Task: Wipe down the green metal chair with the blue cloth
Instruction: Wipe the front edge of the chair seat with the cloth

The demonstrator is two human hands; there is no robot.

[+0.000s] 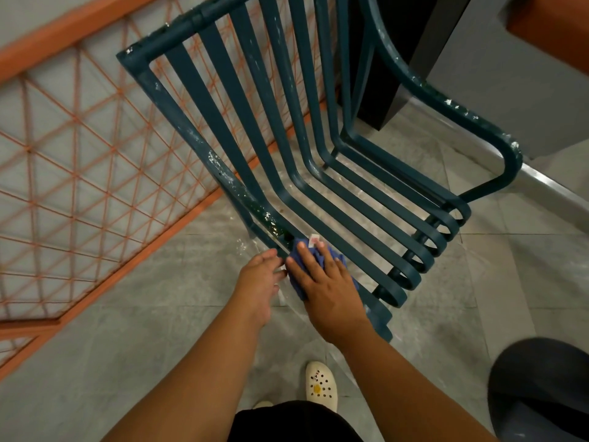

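Grey tile floor (134, 330), pale streaks and wet sheen. Orange lattice railing (79, 148) along left side. Dark pillar (398, 59) top right, grey wall (510, 74) beside it, metal skirting strip (548, 183) at base.

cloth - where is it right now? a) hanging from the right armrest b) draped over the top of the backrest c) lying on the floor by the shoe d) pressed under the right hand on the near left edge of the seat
d: the right hand lies flat on the cloth, pressing it against the chair frame at the seat's near left edge.
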